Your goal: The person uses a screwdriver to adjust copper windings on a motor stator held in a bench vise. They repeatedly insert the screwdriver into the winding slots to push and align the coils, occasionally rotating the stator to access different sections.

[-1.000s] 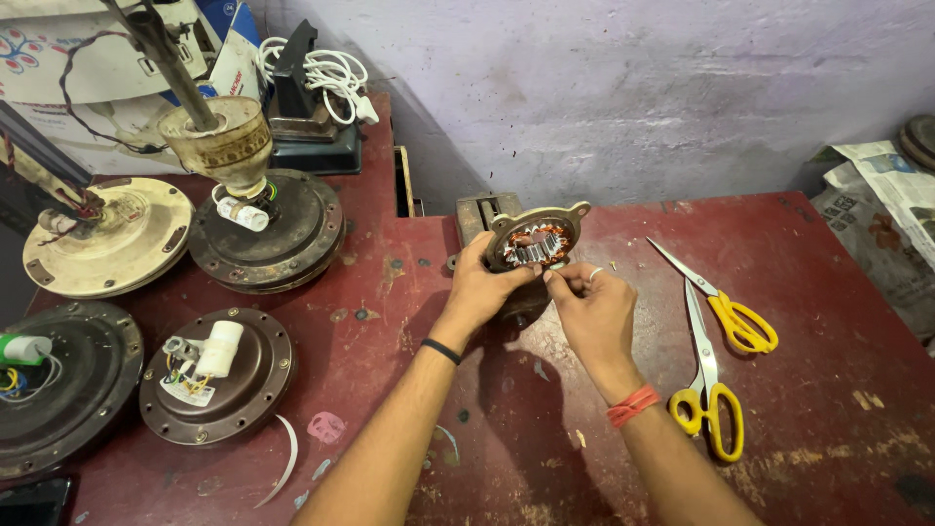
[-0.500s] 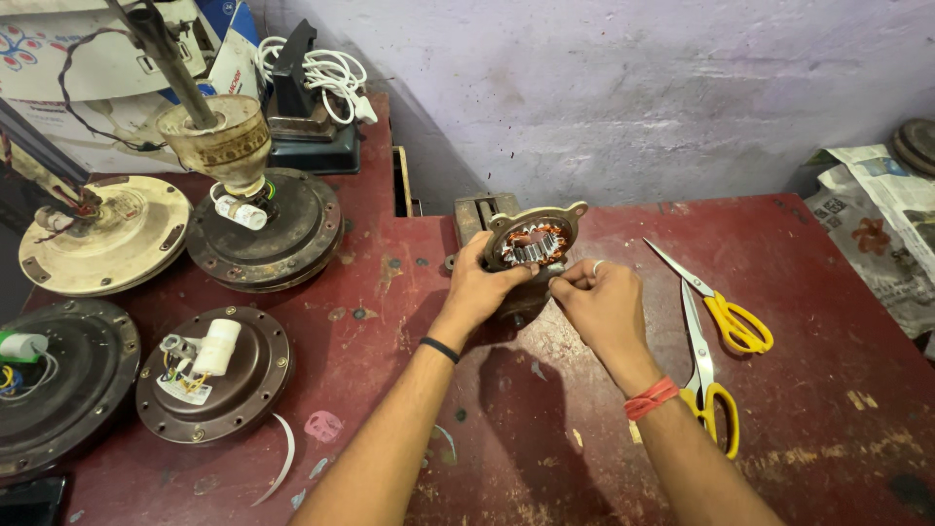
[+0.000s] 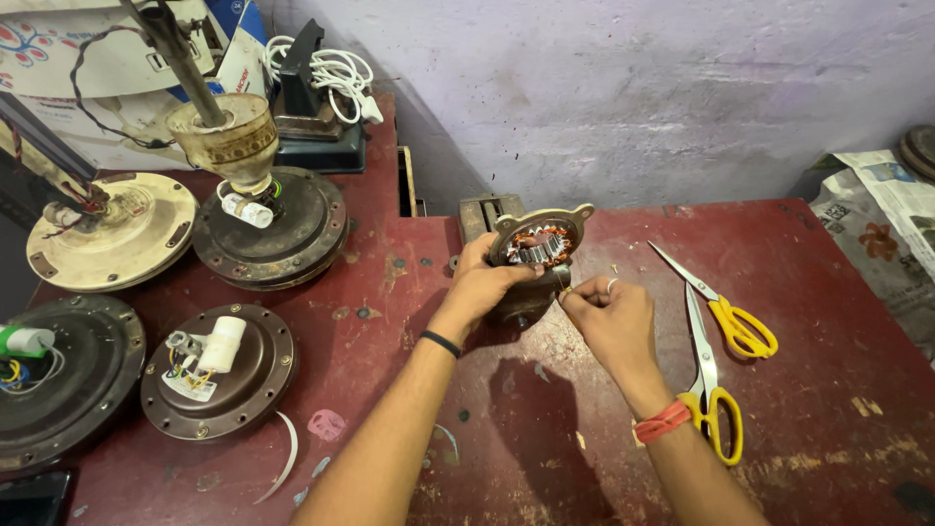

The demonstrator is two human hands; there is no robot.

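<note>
A small motor stator (image 3: 539, 245) with copper windings in a metal frame stands tilted on the dark red table (image 3: 808, 409). My left hand (image 3: 487, 284) wraps around its left and lower side and steadies it. My right hand (image 3: 606, 310) is pinched at the stator's lower right edge, fingers closed on something thin like a wire; what it holds is too small to tell. A black band sits on my left wrist, a red thread on my right.
Two yellow-handled scissors (image 3: 726, 317) (image 3: 709, 390) lie right of my hands. Several ceiling fan motor housings (image 3: 268, 229) (image 3: 216, 370) (image 3: 112, 229) sit at the left. A white cable coil (image 3: 331, 73) lies at the back. Newspaper (image 3: 881, 219) lies at the far right by the wall.
My right hand has drifted slightly right and down along the stator's edge. The left hand keeps the same hold on the stator.
</note>
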